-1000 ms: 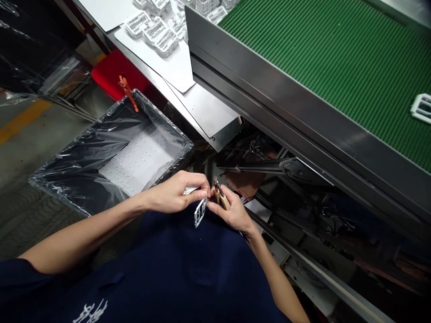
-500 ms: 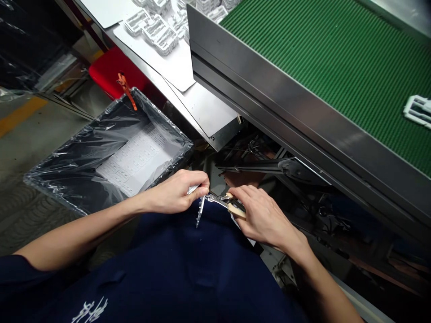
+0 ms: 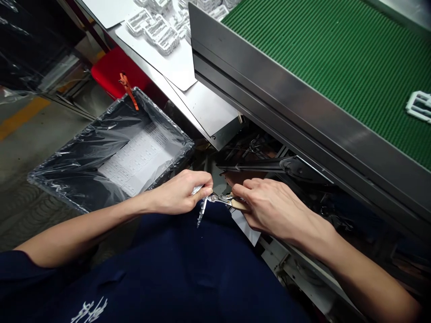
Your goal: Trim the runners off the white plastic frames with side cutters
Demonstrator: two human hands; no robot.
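Observation:
Close to my body, my left hand (image 3: 185, 192) pinches a thin white plastic part (image 3: 201, 212), which hangs down below the fingertips. From the right, my right hand (image 3: 269, 204) wraps round the pale handles of a pair of metal pliers or cutters (image 3: 220, 198). The tool's jaws touch the white part right beside my left fingertips. Whether the jaws are fully closed is too small to tell.
A bin lined with clear plastic (image 3: 81, 139) holds flat white parts at the left, an orange tool (image 3: 129, 92) on its rim. White parts (image 3: 161, 33) lie stacked on a table behind. A green conveyor belt (image 3: 319, 58) carries another white part (image 3: 419, 106).
My right wrist and forearm have swung up and to the right, and the fingers are drawn closer round the tool handles. My left hand has shifted very slightly right with the white part.

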